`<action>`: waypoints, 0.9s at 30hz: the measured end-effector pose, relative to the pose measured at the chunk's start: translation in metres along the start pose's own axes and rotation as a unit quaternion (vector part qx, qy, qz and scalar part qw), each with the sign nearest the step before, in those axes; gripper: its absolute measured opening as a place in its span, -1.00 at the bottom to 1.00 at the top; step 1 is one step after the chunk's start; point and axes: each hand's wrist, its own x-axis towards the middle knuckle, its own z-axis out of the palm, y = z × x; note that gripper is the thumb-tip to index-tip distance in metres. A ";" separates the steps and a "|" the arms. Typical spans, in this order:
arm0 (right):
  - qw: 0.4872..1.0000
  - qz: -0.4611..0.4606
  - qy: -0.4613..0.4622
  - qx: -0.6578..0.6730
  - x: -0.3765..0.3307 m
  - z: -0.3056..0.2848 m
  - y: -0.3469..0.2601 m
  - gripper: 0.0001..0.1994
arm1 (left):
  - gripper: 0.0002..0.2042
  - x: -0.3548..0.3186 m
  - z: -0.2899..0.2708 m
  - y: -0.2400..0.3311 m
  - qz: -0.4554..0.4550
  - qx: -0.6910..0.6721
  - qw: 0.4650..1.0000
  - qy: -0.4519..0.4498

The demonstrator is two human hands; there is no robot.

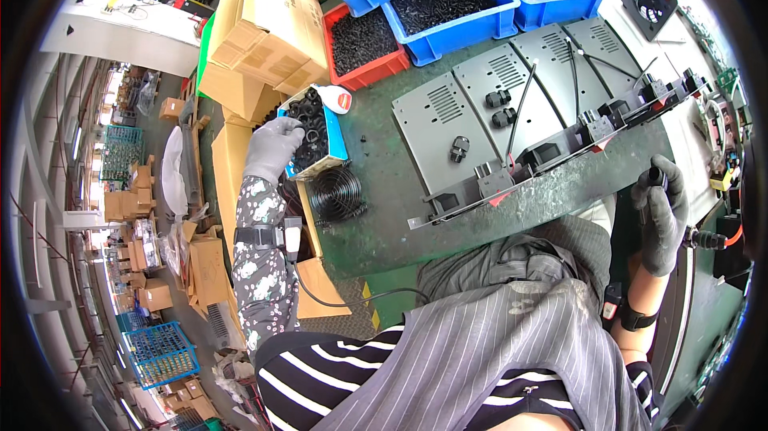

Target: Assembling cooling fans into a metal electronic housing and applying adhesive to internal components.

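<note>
My left hand [274, 147], in a grey glove, reaches over the near-left edge of a small blue-sided box [326, 161] filled with black plastic rings [310, 129]. Its fingers are drawn together at the rings; whatever is between them is hidden. At the far right, my gloved right hand [664, 211] is raised with a small black cable gland piece [657, 177] pinched in its fingers. Grey metal panels [432, 135] with vent slots lie side by side on the green table [376, 227]. Black cable glands [459, 149] rest loose on them.
A metal strip with black sockets [544, 155] lies across the panels' near ends. Blue bins [448, 45] and a red bin [366, 71] of small black parts stand behind. Cardboard boxes [276, 27], a coiled black cable [338, 193] and a fan plate [648, 1] are around.
</note>
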 end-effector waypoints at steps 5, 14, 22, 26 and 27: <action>0.999 0.018 0.014 0.026 0.003 0.008 0.001 -0.53 | -0.80 -0.013 0.006 0.019 0.076 -0.175 0.981 -0.029; 0.999 0.008 0.021 0.029 0.001 0.013 -0.002 -0.51 | -0.76 -0.048 0.093 0.121 0.285 0.054 0.953 -0.083; 0.999 0.019 0.032 0.022 -0.003 -0.006 0.007 -0.53 | -0.77 -0.052 0.071 0.105 0.272 0.046 0.959 -0.061; 0.999 0.015 0.023 0.044 0.000 -0.009 0.011 -0.54 | -0.83 -0.034 0.039 0.071 0.190 0.032 0.980 0.044; 0.998 0.020 0.033 0.057 0.000 -0.010 0.012 -0.54 | -0.83 -0.027 0.030 0.063 0.144 0.039 0.987 0.061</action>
